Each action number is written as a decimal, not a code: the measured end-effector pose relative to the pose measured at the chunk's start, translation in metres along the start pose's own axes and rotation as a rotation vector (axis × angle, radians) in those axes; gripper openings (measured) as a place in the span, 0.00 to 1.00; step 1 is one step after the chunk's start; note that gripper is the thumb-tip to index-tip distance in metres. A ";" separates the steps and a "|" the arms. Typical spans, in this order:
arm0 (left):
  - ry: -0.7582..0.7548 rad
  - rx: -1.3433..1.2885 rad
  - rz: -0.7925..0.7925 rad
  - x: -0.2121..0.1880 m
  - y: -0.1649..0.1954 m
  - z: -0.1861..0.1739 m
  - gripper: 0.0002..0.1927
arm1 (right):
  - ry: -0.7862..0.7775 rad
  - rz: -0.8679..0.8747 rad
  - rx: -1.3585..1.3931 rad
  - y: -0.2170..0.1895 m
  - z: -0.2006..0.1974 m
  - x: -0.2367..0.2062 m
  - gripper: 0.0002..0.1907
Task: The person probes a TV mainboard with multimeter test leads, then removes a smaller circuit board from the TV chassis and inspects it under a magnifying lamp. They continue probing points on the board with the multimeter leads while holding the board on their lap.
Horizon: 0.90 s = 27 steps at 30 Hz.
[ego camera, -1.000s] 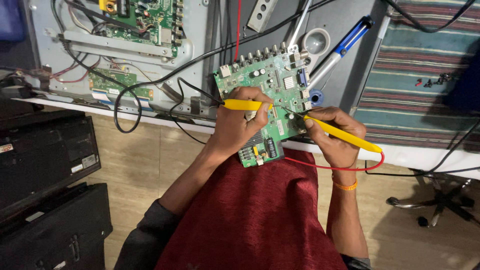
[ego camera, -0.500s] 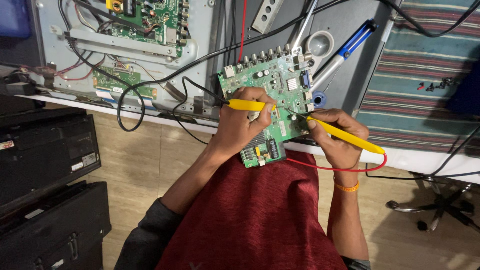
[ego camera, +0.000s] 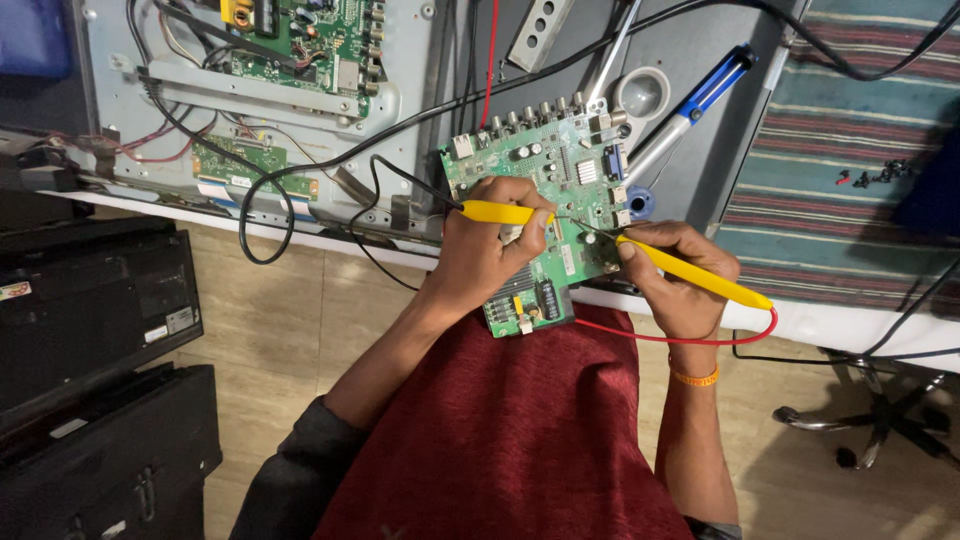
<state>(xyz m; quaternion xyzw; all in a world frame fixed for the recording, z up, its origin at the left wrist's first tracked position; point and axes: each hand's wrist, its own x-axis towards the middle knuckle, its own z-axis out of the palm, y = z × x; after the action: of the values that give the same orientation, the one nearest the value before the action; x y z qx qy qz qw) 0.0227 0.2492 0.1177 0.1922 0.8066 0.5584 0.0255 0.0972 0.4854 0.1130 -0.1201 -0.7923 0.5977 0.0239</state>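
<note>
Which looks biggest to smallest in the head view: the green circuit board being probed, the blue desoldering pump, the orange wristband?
1. green circuit board
2. blue desoldering pump
3. orange wristband
The wristband is partly hidden around the wrist, yet clearly smallest.

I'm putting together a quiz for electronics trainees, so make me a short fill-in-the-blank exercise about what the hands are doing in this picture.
1. Each hand holds a probe whose handle is coloured ____.
2. The wire looping from the right hand and its probe is ____.
3. The left hand holds its probe over a circuit board coloured ____.
4. The cloth over the person's lap is dark ____.

Missing words: yellow; red; green; red
</note>
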 end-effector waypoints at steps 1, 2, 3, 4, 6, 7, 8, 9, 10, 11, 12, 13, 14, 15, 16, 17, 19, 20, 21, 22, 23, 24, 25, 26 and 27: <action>-0.003 0.002 0.000 0.000 0.000 0.000 0.10 | 0.001 0.003 0.012 0.000 0.000 0.000 0.06; -0.003 0.005 0.001 0.000 0.000 0.000 0.10 | 0.000 0.005 0.023 0.000 0.000 0.000 0.06; -0.004 0.008 0.002 0.000 0.000 0.000 0.10 | 0.000 0.006 0.035 0.001 0.000 0.000 0.06; 0.001 0.007 0.008 0.001 -0.001 0.000 0.10 | 0.001 0.004 0.033 0.001 0.000 0.001 0.06; 0.009 0.005 0.017 0.001 -0.001 0.001 0.11 | 0.002 0.000 0.028 0.000 0.000 0.002 0.05; 0.013 0.002 0.019 0.001 -0.001 0.001 0.11 | 0.003 -0.003 0.022 0.000 0.000 0.002 0.06; 0.018 -0.002 0.021 0.001 -0.002 0.002 0.11 | 0.004 -0.007 0.015 0.000 0.001 0.002 0.06; 0.021 -0.005 0.024 0.001 -0.002 0.002 0.11 | 0.005 -0.011 0.010 0.000 0.001 0.003 0.06; 0.017 -0.016 0.021 0.001 -0.003 0.002 0.10 | 0.012 0.006 0.014 0.000 0.001 0.003 0.06; 0.012 -0.028 0.018 0.001 -0.004 0.003 0.10 | 0.017 0.024 0.018 -0.001 0.001 0.002 0.06; 0.007 -0.040 0.015 0.002 -0.004 0.003 0.10 | 0.024 0.041 0.022 -0.001 0.001 0.002 0.06; 0.016 -0.034 0.023 0.002 -0.005 0.004 0.10 | 0.018 0.032 0.020 0.000 0.001 0.003 0.06; 0.024 -0.028 0.031 0.003 -0.005 0.004 0.10 | 0.012 0.023 0.018 0.000 0.000 0.003 0.06; 0.032 -0.021 0.039 0.004 -0.004 0.004 0.10 | 0.007 0.015 0.016 0.000 0.000 0.004 0.06; 0.035 -0.028 0.029 0.006 -0.003 0.004 0.10 | 0.001 0.020 0.012 0.001 -0.001 0.005 0.06; 0.038 -0.035 0.020 0.007 -0.001 0.003 0.10 | -0.006 0.024 0.008 0.001 -0.001 0.005 0.06; 0.058 -0.072 -0.002 0.011 0.005 0.001 0.08 | -0.017 0.026 0.006 0.002 -0.002 0.007 0.06; 0.073 -0.102 -0.014 0.013 0.010 -0.001 0.07 | -0.020 0.023 0.008 0.002 -0.002 0.008 0.07; 0.086 -0.132 -0.026 0.014 0.014 -0.004 0.05 | -0.022 0.022 0.011 0.002 -0.002 0.008 0.07; 0.120 -0.144 -0.033 0.017 0.017 -0.009 0.05 | -0.021 0.028 0.012 0.003 -0.002 0.008 0.07; 0.154 -0.158 -0.039 0.019 0.020 -0.014 0.05 | -0.020 0.034 0.012 0.003 -0.002 0.009 0.07; 0.187 -0.172 -0.046 0.023 0.022 -0.021 0.06 | -0.017 0.040 0.012 0.004 -0.002 0.009 0.07; 0.223 -0.181 0.017 0.029 0.022 -0.027 0.05 | -0.014 0.035 0.004 0.004 -0.002 0.009 0.07; 0.258 -0.192 0.083 0.038 0.020 -0.035 0.05 | -0.010 0.027 -0.004 0.005 -0.002 0.010 0.07; 0.290 -0.239 0.122 0.054 0.015 -0.039 0.05 | -0.008 0.019 -0.012 0.006 -0.002 0.011 0.07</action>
<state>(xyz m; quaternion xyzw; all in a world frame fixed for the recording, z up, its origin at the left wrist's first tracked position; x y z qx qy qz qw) -0.0326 0.2369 0.1553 0.1540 0.7167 0.6724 -0.1022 0.0880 0.4910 0.1065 -0.1254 -0.7949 0.5935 0.0146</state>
